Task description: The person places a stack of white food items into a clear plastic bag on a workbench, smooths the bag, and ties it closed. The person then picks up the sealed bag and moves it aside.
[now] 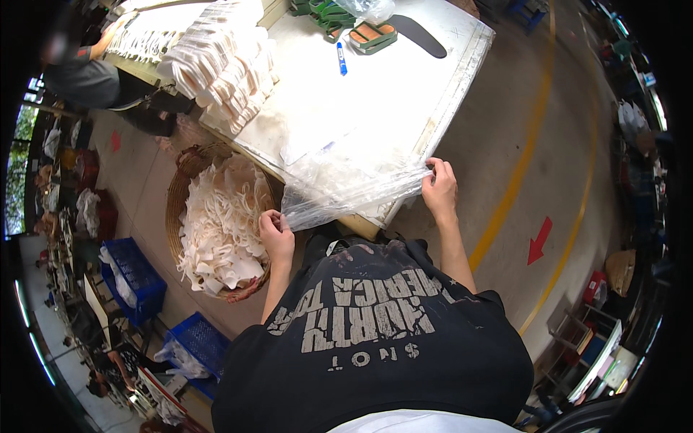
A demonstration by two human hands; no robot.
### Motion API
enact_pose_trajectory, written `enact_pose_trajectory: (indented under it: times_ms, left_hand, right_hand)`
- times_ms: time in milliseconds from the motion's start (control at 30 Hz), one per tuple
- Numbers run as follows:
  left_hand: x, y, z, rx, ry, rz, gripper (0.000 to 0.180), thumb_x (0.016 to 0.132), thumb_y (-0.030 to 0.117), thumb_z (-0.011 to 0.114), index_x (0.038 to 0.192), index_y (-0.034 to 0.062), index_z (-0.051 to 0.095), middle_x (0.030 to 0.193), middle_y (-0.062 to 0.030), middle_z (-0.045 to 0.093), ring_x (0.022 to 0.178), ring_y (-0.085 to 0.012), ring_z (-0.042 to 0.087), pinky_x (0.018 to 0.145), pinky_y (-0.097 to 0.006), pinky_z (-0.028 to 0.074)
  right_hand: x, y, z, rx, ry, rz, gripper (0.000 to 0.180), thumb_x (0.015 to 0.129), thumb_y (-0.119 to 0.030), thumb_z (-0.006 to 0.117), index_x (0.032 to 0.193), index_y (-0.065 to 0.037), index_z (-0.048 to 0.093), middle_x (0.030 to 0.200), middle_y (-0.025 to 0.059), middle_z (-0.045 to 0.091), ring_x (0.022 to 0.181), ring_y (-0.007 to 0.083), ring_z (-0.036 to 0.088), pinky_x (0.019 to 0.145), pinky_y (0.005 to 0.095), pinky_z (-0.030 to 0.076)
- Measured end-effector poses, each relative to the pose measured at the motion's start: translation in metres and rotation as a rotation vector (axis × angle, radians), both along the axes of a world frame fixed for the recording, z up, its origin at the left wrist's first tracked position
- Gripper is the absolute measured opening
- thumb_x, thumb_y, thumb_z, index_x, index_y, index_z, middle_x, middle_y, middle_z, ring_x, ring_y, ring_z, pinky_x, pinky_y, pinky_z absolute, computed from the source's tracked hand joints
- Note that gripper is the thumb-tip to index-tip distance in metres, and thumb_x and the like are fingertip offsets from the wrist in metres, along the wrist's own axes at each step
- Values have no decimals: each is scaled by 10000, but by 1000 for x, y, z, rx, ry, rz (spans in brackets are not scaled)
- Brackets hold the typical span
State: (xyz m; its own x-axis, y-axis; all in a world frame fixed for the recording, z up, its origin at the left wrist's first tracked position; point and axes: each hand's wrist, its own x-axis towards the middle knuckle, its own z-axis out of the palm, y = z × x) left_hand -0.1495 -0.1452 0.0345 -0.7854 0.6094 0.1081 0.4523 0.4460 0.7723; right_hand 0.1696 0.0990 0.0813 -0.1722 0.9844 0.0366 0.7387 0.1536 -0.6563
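Note:
A clear plastic bag (346,184) is stretched between my two hands over the near edge of the white table (390,101). My left hand (276,232) pinches its left end, just right of the wicker basket. At the other end, my right hand (439,189) grips the plastic beside the table's right corner. Folds run lengthwise along the front of the plastic, and its far part lies on the tabletop.
A wicker basket (177,206) full of cream offcuts stands on the floor at the left. Stacked cream pieces (224,65) cover the table's left side. Farther back lie a blue marker (341,59), green-strapped sandals (373,37) and a dark insole (421,36). A person (90,83) works at the upper left.

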Motion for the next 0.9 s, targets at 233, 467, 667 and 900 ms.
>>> enact_pose_trajectory:
  times_ms: [233,467,667,900]
  left_hand:
    - [29,-15,-11,-294,149,-335,627,735,-45,571,1328,144,650,1199,-162,562,1178,-391,537,1030,-465,452]
    - [38,78,56,128,312,-341,522,852,33,585,1374,43,617,1389,-202,569,1378,-402,473,1175,-488,371]
    - [4,175,-3,-234,326,-527,769,937,349,676,1587,68,376,1659,-188,331,1572,-373,230,1262,-493,254]
    - [-20,155,-34,-740,204,-604,1233,856,715,674,1687,92,9,1770,-110,-25,1628,-317,-54,1303,-489,79]
  right_hand:
    - [25,-6,11,-272,-278,462,461,935,-232,681,1386,-148,641,1447,195,526,1358,400,465,1145,520,400]
    - [-58,11,24,92,128,458,417,992,-262,642,1367,-79,639,1532,263,464,1414,434,447,1152,514,412]
    - [-126,35,-29,125,-267,651,663,957,-435,702,1536,-188,495,1610,268,378,1490,428,376,1177,583,370]
    - [-80,49,-62,-199,-519,629,1136,763,-688,783,1673,-294,229,1762,146,48,1623,355,50,1237,700,95]
